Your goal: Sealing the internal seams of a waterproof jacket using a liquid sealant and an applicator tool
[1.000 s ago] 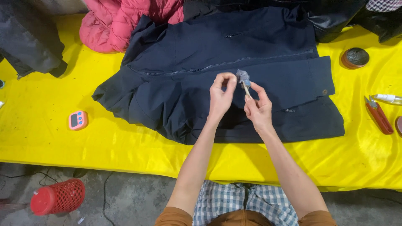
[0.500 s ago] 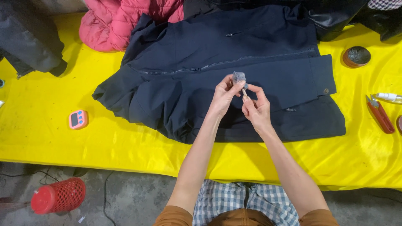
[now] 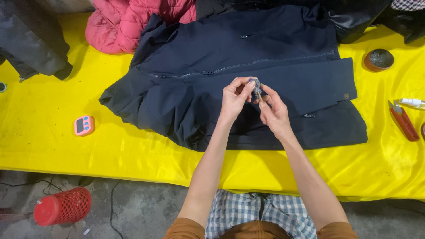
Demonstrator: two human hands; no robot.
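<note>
A dark navy jacket (image 3: 230,66) lies spread flat on the yellow table cover (image 3: 66,146), its zipper running across the chest. Above the jacket's middle, my left hand (image 3: 234,97) and my right hand (image 3: 274,110) meet, both pinching a small grey-blue object (image 3: 255,86) between fingertips. The object is too small to identify; it looks like crumpled film or a small packet. Both forearms reach in from the bottom of the view.
A pink puffer jacket (image 3: 133,22) and a dark grey garment (image 3: 31,40) lie at the back left. A pink timer (image 3: 84,125) sits left. A round brown tin (image 3: 379,59), red snips (image 3: 403,121) and a white tube (image 3: 411,102) lie right. A red mesh basket (image 3: 62,206) lies on the floor.
Both hands shifted slightly up and left over the jacket while working the small object between the fingertips. The jacket and other items stayed put.
</note>
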